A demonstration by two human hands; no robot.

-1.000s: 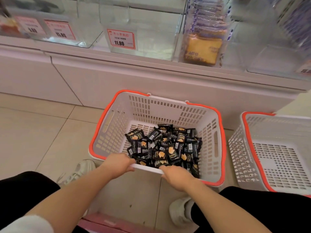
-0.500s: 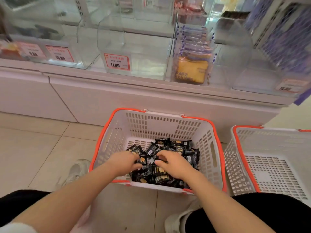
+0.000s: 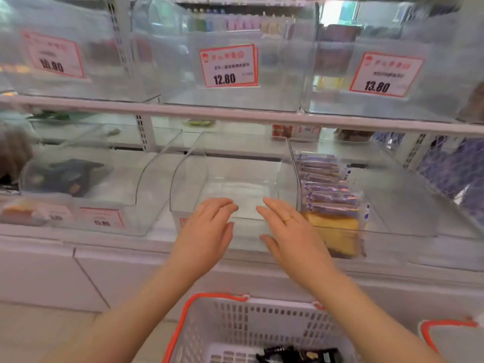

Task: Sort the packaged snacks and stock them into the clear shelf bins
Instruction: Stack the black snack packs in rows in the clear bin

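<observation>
My left hand (image 3: 207,231) and my right hand (image 3: 290,231) hover side by side, palms down and fingers straight, at the front rim of a clear shelf bin (image 3: 183,184) on the lower shelf. No packet shows in either hand, and the bin's floor looks bare. A gold ring sits on a right finger. Below, at the frame's bottom, stands the white basket with an orange rim (image 3: 246,320). Several black snack packets (image 3: 298,355) lie in it, partly cut off by the frame's edge.
The bin on the right holds a row of purple-and-yellow cake packs (image 3: 330,195). The bin on the left holds dark packets (image 3: 68,176). Upper bins carry price tags (image 3: 227,65). A second orange-rimmed basket (image 3: 445,326) peeks in at the lower right.
Both hands left the black packets in the basket and rose to the middle clear bin's front rim. The view tilted up from the floor to the shelves.
</observation>
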